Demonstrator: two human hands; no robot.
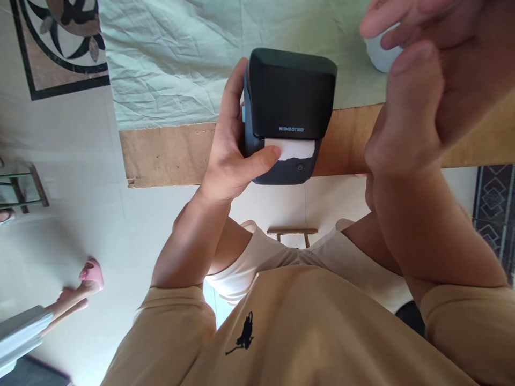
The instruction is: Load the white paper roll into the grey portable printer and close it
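A dark label printer [289, 96] marked NIIMBOT is held over the table's near edge. My left hand [233, 145] is closed around its left side, with the thumb on the front beside the paper slot. A strip of white label paper [295, 149] with a ragged lower edge sticks out of that slot. My right hand [434, 80] is raised at the upper right, thumb and fingers apart, with nothing visible between them. Behind its fingers shows a white rounded object [379, 56], partly hidden; its kind cannot be made out.
A pale green cloth [169, 64] covers the table, leaving a bare wooden edge [169, 155] along the front. Below it, a wooden stool [292, 232] shows between my knees. At left are another stool [24, 187] and a person's leg in a pink slipper [93, 273].
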